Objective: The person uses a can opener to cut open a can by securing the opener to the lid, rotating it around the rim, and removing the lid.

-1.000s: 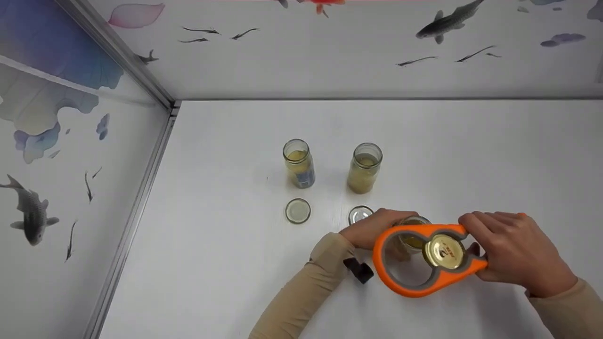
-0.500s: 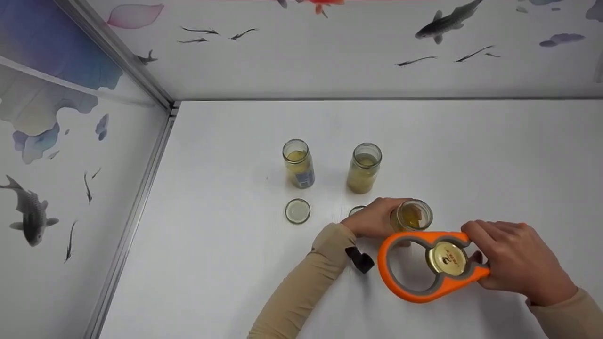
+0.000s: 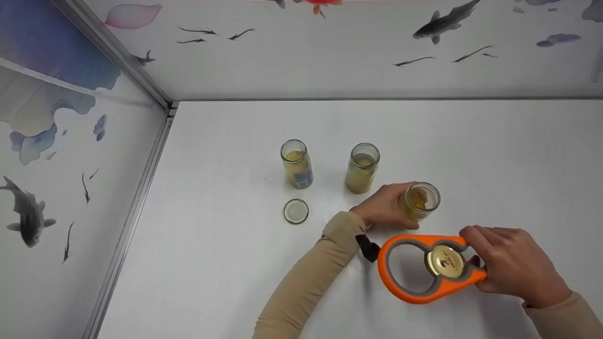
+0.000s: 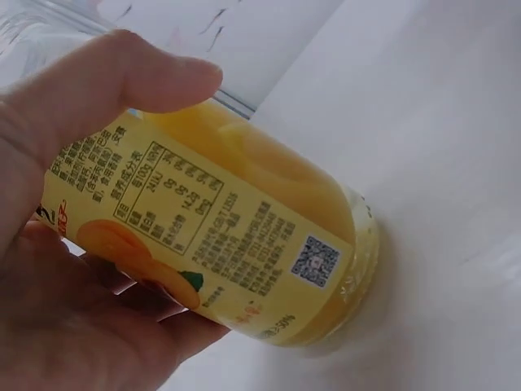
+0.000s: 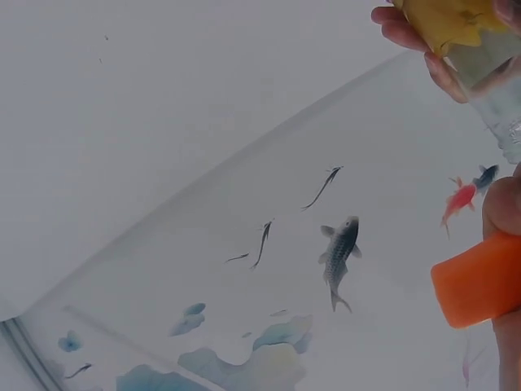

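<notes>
My left hand (image 3: 386, 207) grips an uncapped glass jar (image 3: 419, 202) round its side, thumb on one side and fingers on the other. In the left wrist view the jar's yellow label (image 4: 203, 220) shows printed fruit, and orange pieces sit in liquid behind the glass. I cannot tell whether its base touches the table. My right hand (image 3: 518, 263) holds the handles of an orange jar opener (image 3: 383, 269) with a grey lining. A gold lid (image 3: 445, 262) sits within the opener's smaller opening. Its orange handle end (image 5: 476, 281) pokes out of the hand in the right wrist view.
Two uncapped glass jars (image 3: 297, 167) (image 3: 362, 172) stand further back on the white table (image 3: 226, 263). One lid (image 3: 296, 211) lies in front of the left jar; another is mostly hidden by my left hand. Fish-patterned walls (image 3: 301, 66) border the table behind and at left.
The left hand has carried the jar away and slightly right, out from under the opener. The opener, with the gold lid in it, has dropped slightly toward me, apart from the jar.
</notes>
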Available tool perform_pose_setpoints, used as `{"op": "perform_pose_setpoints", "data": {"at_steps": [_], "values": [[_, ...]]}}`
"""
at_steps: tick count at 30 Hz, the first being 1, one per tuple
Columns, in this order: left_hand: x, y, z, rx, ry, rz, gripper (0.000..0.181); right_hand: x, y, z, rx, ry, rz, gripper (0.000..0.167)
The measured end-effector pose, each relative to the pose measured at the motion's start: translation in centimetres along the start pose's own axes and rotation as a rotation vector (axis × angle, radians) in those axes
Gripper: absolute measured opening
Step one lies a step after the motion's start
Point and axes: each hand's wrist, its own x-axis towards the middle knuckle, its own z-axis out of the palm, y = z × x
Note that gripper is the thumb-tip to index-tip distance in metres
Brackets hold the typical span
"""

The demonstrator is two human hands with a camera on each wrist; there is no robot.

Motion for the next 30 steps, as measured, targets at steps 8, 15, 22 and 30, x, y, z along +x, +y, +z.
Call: {"op": "perform_pose_setpoints", "data": {"at_steps": [8, 15, 22, 30], "values": [[1.1, 0.0, -0.2, 0.003, 0.045, -0.024, 0.07, -0.1, -0.1, -0.1, 0.007, -0.022, 0.04, 0.042], [2.0, 0.0, -0.3, 0.027, 0.069, -0.052, 0.071, -0.5, 0.0, 0.0, 0.01, -0.047, 0.053, 0.048], [3.3, 0.1, -0.4, 0.056, 0.096, -0.101, 0.064, -0.5, -0.1, -0.2, 0.006, -0.047, 0.066, 0.047], [4.6, 0.4, -0.2, 0.085, 0.17, -0.141, 0.052, -0.4, -0.1, -0.1, 0.008, -0.015, 0.053, 0.048]]}}
